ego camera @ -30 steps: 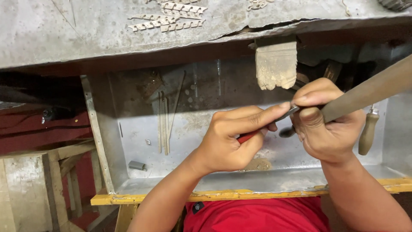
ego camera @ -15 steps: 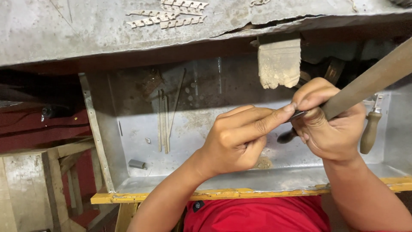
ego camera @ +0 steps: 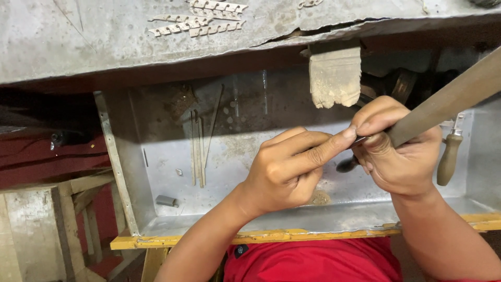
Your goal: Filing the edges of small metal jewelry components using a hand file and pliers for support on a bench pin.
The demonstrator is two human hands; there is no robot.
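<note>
My left hand (ego camera: 289,172) is curled, and its forefinger and thumb pinch a small dark metal piece (ego camera: 361,140) just under the wooden bench peg (ego camera: 334,75). The piece is too small to make out. My right hand (ego camera: 399,159) grips a long flat file (ego camera: 451,96) that slants up to the right edge of the view. The file's lower end meets the small piece between the fingertips of both hands. Both hands hover over the metal-lined tray (ego camera: 172,222).
Thin metal rods (ego camera: 198,151) and a small grey block (ego camera: 166,200) lie in the tray's left part. A wooden-handled tool (ego camera: 450,156) stands at its right. Small notched metal strips (ego camera: 198,23) rest on the grey benchtop. A yellow wooden edge (ego camera: 209,240) fronts the tray.
Both hands have stayed together and shifted slightly. The red bit seen under my left fingers a second ago no longer shows. The file has slid a little along the piece.
</note>
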